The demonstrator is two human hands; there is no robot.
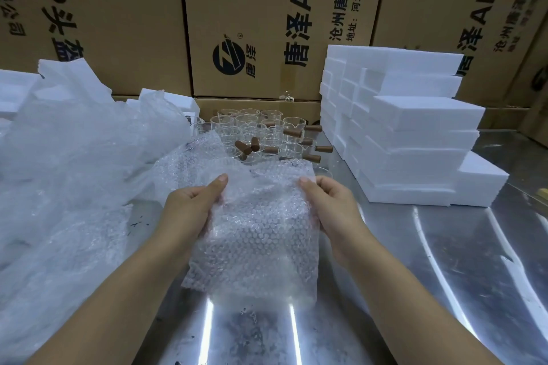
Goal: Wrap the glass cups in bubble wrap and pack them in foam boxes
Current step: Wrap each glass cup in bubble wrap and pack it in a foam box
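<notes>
A sheet of bubble wrap (255, 228) hangs above the shiny metal table (444, 261), held at both upper corners. My left hand (189, 204) pinches its left edge with the thumb on top. My right hand (332, 201) pinches the right edge the same way. Behind the sheet stand several clear glass cups (252, 127) with brown wooden handles, packed close together. White foam boxes (409, 133) are stacked to the right of the cups.
A big heap of loose bubble wrap and plastic (74, 157) covers the left side of the table. Tall printed cardboard cartons (255, 24) wall off the back. More white foam (12, 89) sits at the far left.
</notes>
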